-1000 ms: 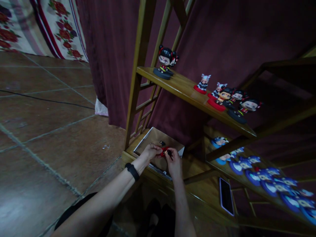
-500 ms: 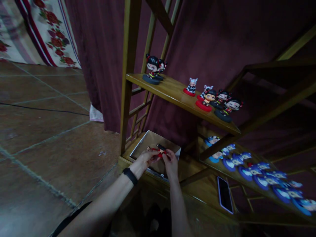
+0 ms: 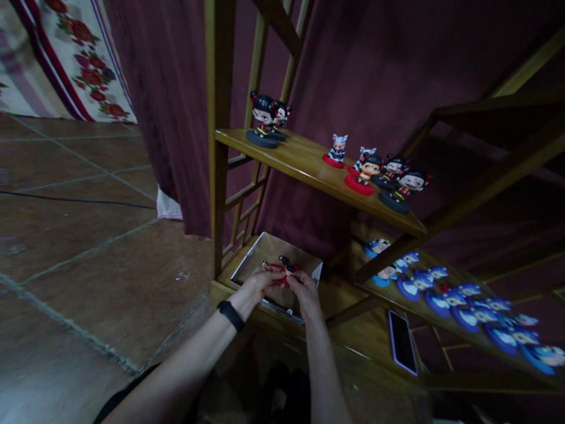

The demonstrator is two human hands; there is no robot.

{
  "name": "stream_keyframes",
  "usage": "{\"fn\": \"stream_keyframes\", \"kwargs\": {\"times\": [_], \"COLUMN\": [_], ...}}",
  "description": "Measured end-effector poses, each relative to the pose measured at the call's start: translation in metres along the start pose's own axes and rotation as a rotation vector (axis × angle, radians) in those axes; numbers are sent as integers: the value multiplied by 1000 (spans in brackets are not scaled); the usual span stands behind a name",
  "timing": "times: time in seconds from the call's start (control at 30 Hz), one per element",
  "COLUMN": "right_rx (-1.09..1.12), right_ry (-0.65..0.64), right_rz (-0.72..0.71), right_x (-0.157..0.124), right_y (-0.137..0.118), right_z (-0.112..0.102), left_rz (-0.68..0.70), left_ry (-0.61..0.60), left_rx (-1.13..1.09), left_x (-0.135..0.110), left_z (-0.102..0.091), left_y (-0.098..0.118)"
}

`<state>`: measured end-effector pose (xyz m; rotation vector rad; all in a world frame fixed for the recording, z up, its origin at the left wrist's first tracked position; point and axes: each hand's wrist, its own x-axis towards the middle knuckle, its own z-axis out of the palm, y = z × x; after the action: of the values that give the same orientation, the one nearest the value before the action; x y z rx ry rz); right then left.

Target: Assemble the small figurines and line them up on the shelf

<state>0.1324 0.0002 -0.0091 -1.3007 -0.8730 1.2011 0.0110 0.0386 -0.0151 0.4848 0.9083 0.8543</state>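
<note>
head view: my left hand [image 3: 265, 281] and my right hand [image 3: 305, 288] meet over the open box [image 3: 304, 253] that sits on the low wooden board [image 3: 362, 348], and between them is the small red figurine [image 3: 289, 271], its dark-haired head toward my right side. my left fingers are closed on its red part while my right thumb and fingertips pinch in by the head, so both hands grip it; just what they are doing to it is hidden. i judge this one to be under way and unfinished, since it rests in my grasp and stands nowhere by itself. a small dark piece [image 3: 283, 259] shows just behind it, loose or joined i cannot tell. what looks done is higher up: seven figurines stand upright on the upper shelf [image 3: 300, 164], a pair [image 3: 262, 121] on grey bases at the left end, a white-eared one [image 3: 336, 150] on red near the middle, the rest bunched to the right. more blue-based figurines [image 3: 417, 285] crowd the lower shelf [image 3: 383, 299], and a phone [image 3: 402, 341] lies flat beside them
</note>
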Motion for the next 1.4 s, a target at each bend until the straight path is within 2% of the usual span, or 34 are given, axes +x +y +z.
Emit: {"fn": "stream_keyframes", "kwargs": {"times": [0.27,0.4,0.5,0.6,0.83,0.93,1.03,1.23,1.4], "right_rx": [-13,40,43,17,32,-12,-39,133,155], "right_ry": [-17,23,45,15,-44,-19,14,57,31], "right_rz": [-2,-104,-222,-303,-345,-329,-275,-108,-12], "right_x": [6,9,8,7,2,0,0,2,2], "right_y": [6,11,8,0,-13,-13,-8,4,6], "right_z": [-3,-1,0,-1,0,3,8,15,12], "left_rz": [-23,-30,52,141,218,199,142,86,94], "left_ry": [24,-28,-88,-187,-345,-311,-208,-33,20], "left_rx": [-37,-109,-121,-101,-38,-29,-22,-20,-57], "left_x": [4,8,9,6,-6,-7,-6,-4,-4], "left_z": [-2,-2,0,2,-1,-1,1,4,4], "left_y": [-3,-5,-5,0,18,20,18,12,9]}}
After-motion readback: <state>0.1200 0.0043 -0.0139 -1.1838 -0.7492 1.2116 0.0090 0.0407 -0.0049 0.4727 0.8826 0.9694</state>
